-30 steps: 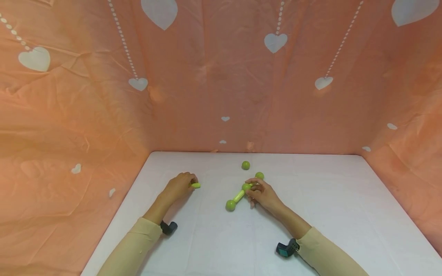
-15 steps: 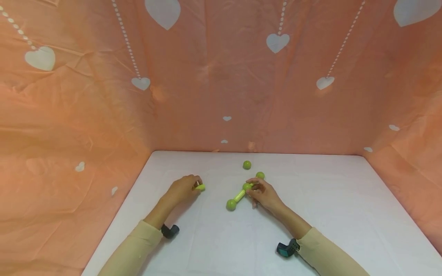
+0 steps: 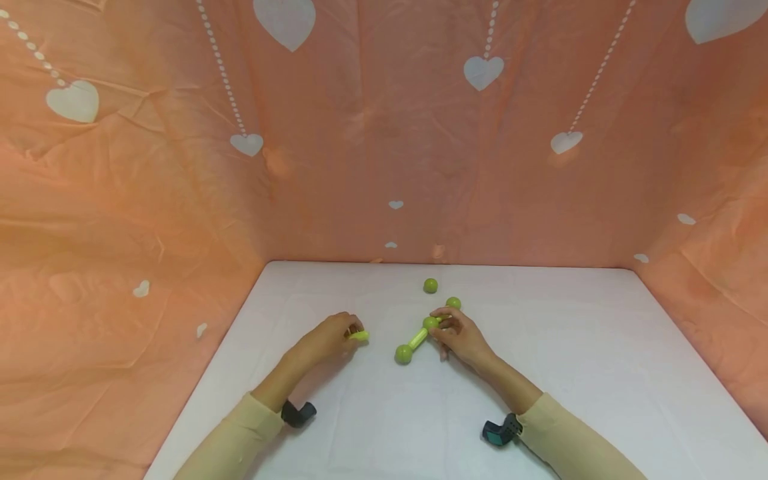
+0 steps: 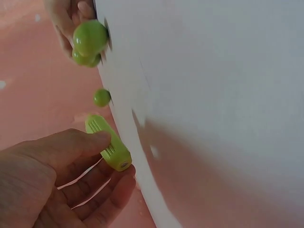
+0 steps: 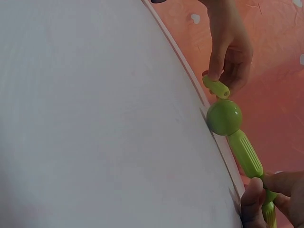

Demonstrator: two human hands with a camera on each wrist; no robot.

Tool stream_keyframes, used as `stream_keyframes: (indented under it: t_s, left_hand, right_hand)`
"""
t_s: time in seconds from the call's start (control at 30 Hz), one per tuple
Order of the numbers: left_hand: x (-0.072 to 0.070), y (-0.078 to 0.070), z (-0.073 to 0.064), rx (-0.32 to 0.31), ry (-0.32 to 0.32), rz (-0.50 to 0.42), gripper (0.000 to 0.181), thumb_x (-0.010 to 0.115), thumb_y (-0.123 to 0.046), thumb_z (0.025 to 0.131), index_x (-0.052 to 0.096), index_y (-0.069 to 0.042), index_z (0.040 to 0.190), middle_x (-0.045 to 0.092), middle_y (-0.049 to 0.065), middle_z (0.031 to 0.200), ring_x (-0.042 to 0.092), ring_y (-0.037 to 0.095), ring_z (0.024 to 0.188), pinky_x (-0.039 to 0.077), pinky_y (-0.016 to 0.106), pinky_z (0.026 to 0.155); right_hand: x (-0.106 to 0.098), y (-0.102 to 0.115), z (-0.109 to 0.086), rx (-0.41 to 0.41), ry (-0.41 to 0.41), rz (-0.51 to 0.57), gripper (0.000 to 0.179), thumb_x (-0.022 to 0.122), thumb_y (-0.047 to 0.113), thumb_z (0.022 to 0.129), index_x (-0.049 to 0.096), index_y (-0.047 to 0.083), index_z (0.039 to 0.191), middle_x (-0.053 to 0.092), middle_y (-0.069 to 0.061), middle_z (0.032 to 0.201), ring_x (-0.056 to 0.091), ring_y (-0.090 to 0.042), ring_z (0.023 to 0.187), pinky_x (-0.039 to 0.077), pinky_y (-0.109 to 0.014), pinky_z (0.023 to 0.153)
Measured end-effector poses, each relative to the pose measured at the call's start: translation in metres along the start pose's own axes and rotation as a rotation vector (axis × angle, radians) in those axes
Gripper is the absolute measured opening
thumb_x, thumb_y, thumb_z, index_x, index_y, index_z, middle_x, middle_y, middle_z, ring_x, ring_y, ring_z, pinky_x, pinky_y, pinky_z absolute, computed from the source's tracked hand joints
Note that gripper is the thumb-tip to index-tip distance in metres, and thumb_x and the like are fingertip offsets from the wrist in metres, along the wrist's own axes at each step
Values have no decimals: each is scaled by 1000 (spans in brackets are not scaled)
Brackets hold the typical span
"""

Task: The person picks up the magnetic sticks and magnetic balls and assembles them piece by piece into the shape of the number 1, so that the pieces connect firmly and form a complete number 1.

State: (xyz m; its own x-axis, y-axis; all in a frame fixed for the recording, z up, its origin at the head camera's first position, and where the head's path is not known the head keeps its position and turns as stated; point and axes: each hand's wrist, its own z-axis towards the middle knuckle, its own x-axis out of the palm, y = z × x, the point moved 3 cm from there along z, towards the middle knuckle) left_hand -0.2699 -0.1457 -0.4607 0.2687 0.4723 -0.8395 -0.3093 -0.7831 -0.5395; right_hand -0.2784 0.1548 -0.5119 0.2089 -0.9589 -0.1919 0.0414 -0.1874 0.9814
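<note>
Rod [image 4: 117, 154], ridged, in left grip [image 3: 332, 335]

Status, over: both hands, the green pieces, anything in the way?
Right hand gripping ball-and-rod chain at middle ball. Left hand pinching single green rod, apart from chain. Lone ball beyond, not between rod and chain.

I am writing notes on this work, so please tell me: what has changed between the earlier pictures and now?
The left hand carried the short stick rightward and toward the person, closer to the joined piece. Nothing was newly gripped or released. The right hand still holds the joined piece; the loose ball stayed in place.
</note>
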Motion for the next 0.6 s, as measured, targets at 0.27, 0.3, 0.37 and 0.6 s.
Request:
stream_keyframes:
  t_s: [0.27, 0.3, 0.37, 0.6]
  left_hand:
    - [8, -14, -5, 35, 30, -12, 17, 80, -14, 98, 74, -8, 113, 68, -1, 96, 64, 17, 91, 57, 41, 86]
    - [8, -15, -6, 40, 32, -8, 17, 80, -15, 98, 74, -9, 113, 68, -1, 96, 63, 17, 91, 57, 41, 85]
    - [9, -18, -7, 50, 32, 6, 17, 80, -18, 98, 74, -12, 112, 68, -2, 95, 64, 16, 90, 56, 41, 84]
    - [12, -22, -10, 75, 37, 75, 18, 82, -22, 97, 75, -16, 112, 68, -4, 92, 63, 14, 85, 55, 39, 76]
  right_hand:
    - [-1, 1, 1, 8, 10, -11, 38, 75, 6, 101, 61, 2, 136, 62, -17, 117, 61, -13, 71, 53, -23, 60]
    - [-1, 2, 1, 10, 10, -11, 38, 74, 6, 101, 61, 2, 136, 62, -17, 117, 61, -13, 71, 53, -23, 60]
    - [0, 2, 0, 10, 9, -15, 38, 74, 7, 101, 61, 1, 136, 62, -17, 117, 62, -13, 72, 53, -23, 60]
    - [0, 1, 0, 5, 7, -18, 40, 74, 7, 101, 60, 0, 138, 62, -17, 118, 61, -14, 73, 52, -23, 59]
